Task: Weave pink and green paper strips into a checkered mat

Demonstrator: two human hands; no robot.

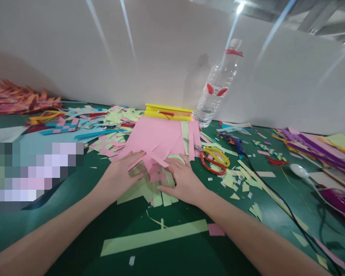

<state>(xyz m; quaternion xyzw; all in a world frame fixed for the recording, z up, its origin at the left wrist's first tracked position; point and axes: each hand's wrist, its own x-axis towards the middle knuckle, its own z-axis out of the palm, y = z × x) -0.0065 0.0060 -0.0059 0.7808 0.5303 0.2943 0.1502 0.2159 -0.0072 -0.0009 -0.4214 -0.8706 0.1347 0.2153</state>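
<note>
Both hands rest on a small pile of pink and pale green paper strips in the middle of the table. My left hand [122, 172] lies on the left side of the pile, fingers stretched and thumb apart. On the right side, my right hand [184, 178] spreads its fingers over the pale green strips [158, 193]. Between them, pink strips [154, 168] cross the green ones; parts are hidden under the fingers. A large pink paper sheet [158, 132] lies just beyond my fingertips. Red and yellow handled scissors [212, 161] lie right of my right hand.
A clear water bottle [215, 92] leans at the back wall beside a yellow folded piece [168, 112]. Glue gun [232, 142] and its black cord lie right. Paper scraps [235, 180] litter the table. A pale green strip [155, 237] lies in front; a white spoon [300, 171] sits far right.
</note>
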